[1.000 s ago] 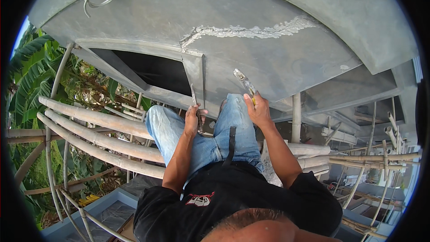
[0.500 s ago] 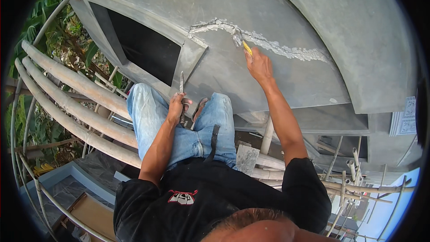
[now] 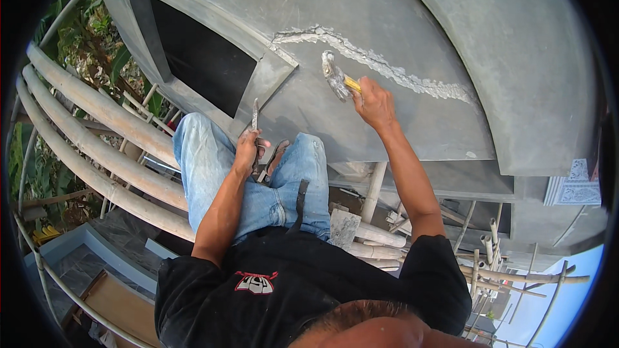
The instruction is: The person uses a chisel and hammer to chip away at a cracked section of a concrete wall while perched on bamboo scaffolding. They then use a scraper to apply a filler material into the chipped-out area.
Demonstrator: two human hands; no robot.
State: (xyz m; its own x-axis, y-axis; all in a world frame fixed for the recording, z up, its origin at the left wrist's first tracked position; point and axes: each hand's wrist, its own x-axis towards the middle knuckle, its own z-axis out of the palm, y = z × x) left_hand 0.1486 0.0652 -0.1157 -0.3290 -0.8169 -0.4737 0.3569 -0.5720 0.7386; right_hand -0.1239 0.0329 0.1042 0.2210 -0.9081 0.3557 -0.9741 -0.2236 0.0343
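Note:
My right hand (image 3: pixel 375 104) is raised in front of the grey plastered wall (image 3: pixel 380 129), gripping the yellow handle of a hammer with a dirty, plaster-smeared head (image 3: pixel 334 74). The head is just below a long, jagged, pale chipped crack (image 3: pixel 412 82) in the plaster. Lower down, between my knees and the window's corner, my left hand (image 3: pixel 249 151) holds a narrow, worn metal bar like a chisel (image 3: pixel 255 113), pointing up. My jeans-clad legs (image 3: pixel 209 154) are bent below the wall, with a sandalled foot (image 3: pixel 277 154) between them.
A dark window opening (image 3: pixel 193 58) is at upper left. Curved bamboo scaffold poles (image 3: pixel 109 122) run along my left, more poles (image 3: pixel 380 232) below right, beside a dusty grey slab (image 3: pixel 343 225). Banana leaves are beyond; a tiled surface (image 3: pixel 103 245) lies lower left.
My right hand has risen with the hammer from beside my knee to the crack, then dropped slightly below it. My left hand stays low with its tool. The view has turned.

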